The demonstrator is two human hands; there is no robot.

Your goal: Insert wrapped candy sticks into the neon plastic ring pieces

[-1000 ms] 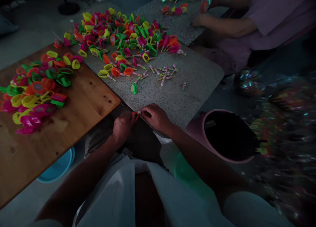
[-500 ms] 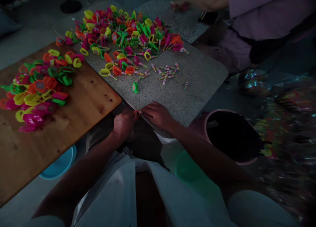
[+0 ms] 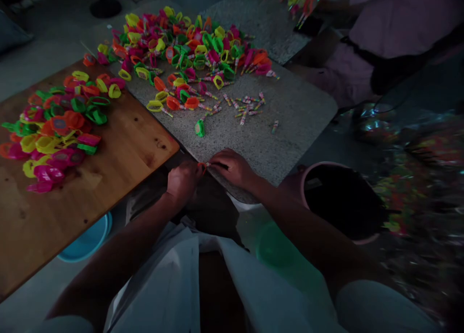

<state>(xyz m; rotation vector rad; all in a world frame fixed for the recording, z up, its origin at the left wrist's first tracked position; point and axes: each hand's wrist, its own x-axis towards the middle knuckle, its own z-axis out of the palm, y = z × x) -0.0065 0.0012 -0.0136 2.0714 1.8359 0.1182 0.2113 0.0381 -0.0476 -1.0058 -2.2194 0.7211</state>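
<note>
Orange loop (image 3: 202,166): near the middle of the frame, slightly left of centre, between the two hands; only a small part shows, the rest hidden by fingers.
Patterned tube (image 3: 208,165): at the right end of the orange loop, meeting it; too small and dim to tell how far one sits in the other.
Left hand (image 3: 182,182): fingers curled in, thumb side toward the centre, closed on the orange loop.
Right hand (image 3: 234,168): thumb and fingertips brought together in a pinch on the patterned tube, the wrist over the near edge of the grey table.
Grey table (image 3: 261,154): from the centre toward the top of the frame.
Big heap (image 3: 181,52): upper middle, on the grey table; watch-shaped pieces in yellow, green, orange and pink, many with patterned tubes attached.
Loose tubes (image 3: 246,107): a small scatter right of the heap, with a single tube (image 3: 275,126) apart at its lower right.
Green watch-shaped piece (image 3: 199,128): alone on the grey surface, above the hands.
Wooden table (image 3: 123,154): left side of the frame, bearing a second heap (image 3: 65,125) in the same colours.
Blue basin (image 3: 87,241): lower left, partly under the wooden table.
Pink bucket (image 3: 293,185): right of centre, its inside dark.
Clear plastic wrapping (image 3: 409,188): right edge, coloured things showing through.
Co-worker (image 3: 384,38): upper right, purple clothing, beside a blurred bunch of coloured pieces (image 3: 302,4).
</note>
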